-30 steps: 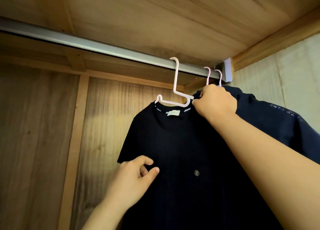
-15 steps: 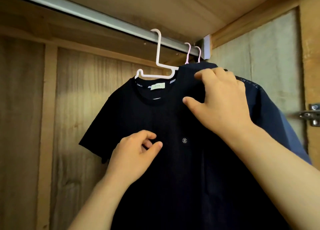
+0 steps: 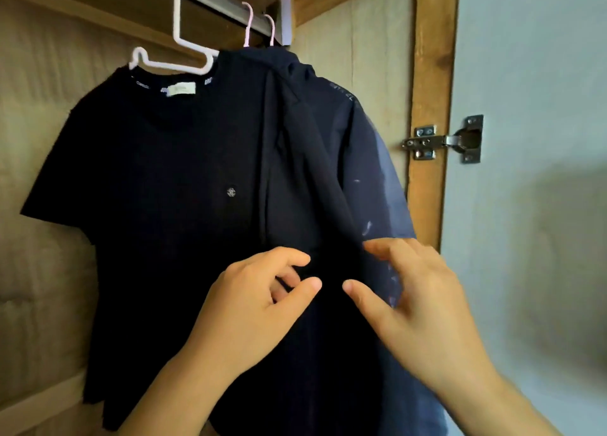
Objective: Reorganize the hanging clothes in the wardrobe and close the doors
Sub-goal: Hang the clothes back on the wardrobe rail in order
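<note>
**Two hands at the front of hanging dark clothes**

The left hand (image 3: pixel 253 307) is raised in front of the black T-shirt (image 3: pixel 157 179), its fingers (image 3: pixel 289 260) loosely curled, forefinger and thumb bent toward each other with a small gap between the tips. Nothing is pinched between them as far as can be seen; whether the tips touch the cloth cannot be told.

The right hand (image 3: pixel 423 307) is just to the right of it, its fingers (image 3: pixel 391 248) relaxed and slightly spread, the thumb pointing left toward the left thumb. Its fingertips lie at the lower edge of the navy jacket's (image 3: pixel 331 160) sleeve; it is blurred, so contact is uncertain.

Above the fingers, the T-shirt hangs on a white hanger (image 3: pixel 177 51) hooked over the metal rail (image 3: pixel 230 5). Up and to the right of the fingers, the jacket hangs from pink hangers (image 3: pixel 248 25) at the rail's right end, beside the rail bracket (image 3: pixel 285 18). The jacket overlaps the T-shirt's right shoulder, and the two garments touch along that side.

Right of the right hand stands the wooden wardrobe frame (image 3: pixel 430 107), with a metal hinge (image 3: pixel 443 141) joining it to the open pale door (image 3: pixel 532 107). Behind the clothes is the wardrobe's back panel (image 3: pixel 42 74).
</note>
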Available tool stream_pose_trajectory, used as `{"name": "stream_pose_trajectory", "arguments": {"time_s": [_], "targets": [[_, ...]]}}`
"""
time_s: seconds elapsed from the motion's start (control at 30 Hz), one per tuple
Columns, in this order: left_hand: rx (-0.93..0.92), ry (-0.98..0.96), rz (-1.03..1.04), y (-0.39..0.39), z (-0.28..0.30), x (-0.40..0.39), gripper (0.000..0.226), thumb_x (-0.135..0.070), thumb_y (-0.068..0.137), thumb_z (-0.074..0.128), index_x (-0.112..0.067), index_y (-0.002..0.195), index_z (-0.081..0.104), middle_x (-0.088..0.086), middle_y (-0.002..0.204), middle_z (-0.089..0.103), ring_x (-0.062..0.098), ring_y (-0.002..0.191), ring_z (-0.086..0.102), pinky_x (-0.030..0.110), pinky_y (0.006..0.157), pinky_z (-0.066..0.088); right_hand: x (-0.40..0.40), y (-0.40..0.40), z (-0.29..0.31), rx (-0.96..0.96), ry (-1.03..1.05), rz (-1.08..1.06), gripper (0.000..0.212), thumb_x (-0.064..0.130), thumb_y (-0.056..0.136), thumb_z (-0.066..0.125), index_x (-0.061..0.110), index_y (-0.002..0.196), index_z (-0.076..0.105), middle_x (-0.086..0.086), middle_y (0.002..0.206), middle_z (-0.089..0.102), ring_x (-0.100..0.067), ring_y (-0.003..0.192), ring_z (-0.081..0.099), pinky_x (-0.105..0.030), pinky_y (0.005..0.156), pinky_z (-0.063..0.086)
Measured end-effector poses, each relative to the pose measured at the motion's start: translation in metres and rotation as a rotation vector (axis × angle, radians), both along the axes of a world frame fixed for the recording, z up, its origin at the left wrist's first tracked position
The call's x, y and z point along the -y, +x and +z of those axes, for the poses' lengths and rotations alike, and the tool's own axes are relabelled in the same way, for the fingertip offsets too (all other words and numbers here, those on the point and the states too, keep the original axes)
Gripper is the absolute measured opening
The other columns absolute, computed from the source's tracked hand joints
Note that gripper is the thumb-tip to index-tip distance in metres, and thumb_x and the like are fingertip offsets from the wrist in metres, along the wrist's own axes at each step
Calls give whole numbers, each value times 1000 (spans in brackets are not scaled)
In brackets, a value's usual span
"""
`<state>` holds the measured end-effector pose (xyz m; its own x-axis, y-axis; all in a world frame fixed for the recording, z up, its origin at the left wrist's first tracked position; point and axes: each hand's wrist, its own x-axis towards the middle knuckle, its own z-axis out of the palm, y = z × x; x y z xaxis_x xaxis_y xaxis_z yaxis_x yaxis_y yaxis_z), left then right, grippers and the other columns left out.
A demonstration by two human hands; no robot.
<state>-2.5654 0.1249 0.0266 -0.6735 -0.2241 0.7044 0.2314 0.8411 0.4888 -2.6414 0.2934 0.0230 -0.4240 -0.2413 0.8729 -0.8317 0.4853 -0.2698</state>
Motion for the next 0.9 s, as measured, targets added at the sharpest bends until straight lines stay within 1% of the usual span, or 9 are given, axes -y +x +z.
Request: {"name": "stream_pose_trajectory", "arguments": {"time_s": [0.13,0.23,0.3,0.37,0.47,0.63,0.7,0.8,0.9], "targets": [[115,-4,-147,2,-37,-58,30,-61,69,55,-49,96,61,-30,92,60,0,81,61,25,71,52,-71,20,-54,183,52,-103,41,55,73,55,27,102,63,16,84,62,-13,80,61,-29,66,49],[202,-39,-255,5,-66,-111,41,-69,62,45,-54,100,53,-29,93,59,1,79,60,24,67,51,-129,47,-92,368,118,-176,34,56,76,58,35,103,60,22,81,56,-5,80,56,-22,66,46],[279,-72,-322,6,-89,-149,46,-69,61,42,-55,104,48,-30,94,58,1,78,59,23,66,51,-168,67,-115,480,108,-238,42,65,73,49,36,100,61,20,78,57,-5,78,57,-20,66,45],[347,-95,-388,8,-109,-186,47,-71,61,40,-50,101,55,-31,94,57,0,78,58,23,67,51,-209,87,-139,531,55,-326,52,69,67,38,34,96,63,17,73,60,-5,73,57,-18,61,43],[400,-156,-493,15,-130,-240,50,-73,59,35,-48,95,59,-36,102,52,-3,84,56,19,67,49,-264,118,-161,630,33,-462,43,65,72,47,35,98,62,17,74,60,-2,74,54,-12,62,38],[475,-179,-727,32,-156,-329,44,-70,67,46,-46,100,60,-31,91,58,0,78,59,21,64,49,-346,176,-180,751,-19,-668,31,49,83,60,33,109,59,17,84,60,-3,84,57,-25,75,47],[510,-181,-820,40,-165,-364,41,-69,66,47,-47,98,60,-31,90,59,1,76,60,25,66,50,-374,200,-189,795,-66,-765,30,48,83,62,32,108,60,16,84,61,-4,84,57,-25,75,46],[539,-169,-936,51,-175,-411,21,-57,70,53,-50,89,57,-28,87,60,3,73,60,28,68,51,-410,232,-201,823,-158,-874,31,45,82,65,27,106,62,13,80,61,-8,83,58,-29,75,48],[560,-179,-1033,56,-185,-451,23,-55,72,54,-47,93,60,-26,86,60,4,73,59,25,66,50,-436,260,-213,879,-231,-981,32,43,80,67,27,107,61,11,82,62,-10,85,59,-32,78,49]]}}
